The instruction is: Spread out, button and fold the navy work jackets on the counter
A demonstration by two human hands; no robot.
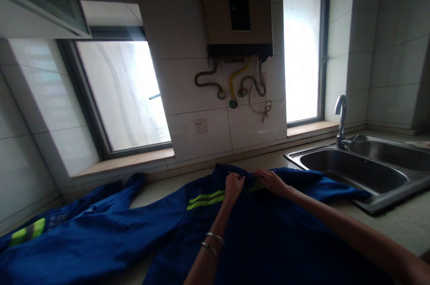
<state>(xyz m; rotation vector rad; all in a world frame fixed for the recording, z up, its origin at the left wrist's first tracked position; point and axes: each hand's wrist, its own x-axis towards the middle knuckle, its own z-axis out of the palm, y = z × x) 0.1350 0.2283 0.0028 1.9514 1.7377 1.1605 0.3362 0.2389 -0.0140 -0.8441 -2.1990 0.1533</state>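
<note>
A blue work jacket [141,227] with yellow-green reflective stripes lies spread over the countertop [399,227], one sleeve stretched out to the left. My left hand [234,185], with two bracelets on its wrist, is closed on the cloth near the jacket's top edge. Right beside it, my right hand [271,181] pinches the same edge of fabric. Both hands sit at the far middle of the garment, close together.
A steel double sink [356,171] with a tall faucet [341,119] is set in the counter at the right. On the tiled wall hang a water heater [239,7] with hoses and a socket [200,126]. Windows [124,92] stand left and right.
</note>
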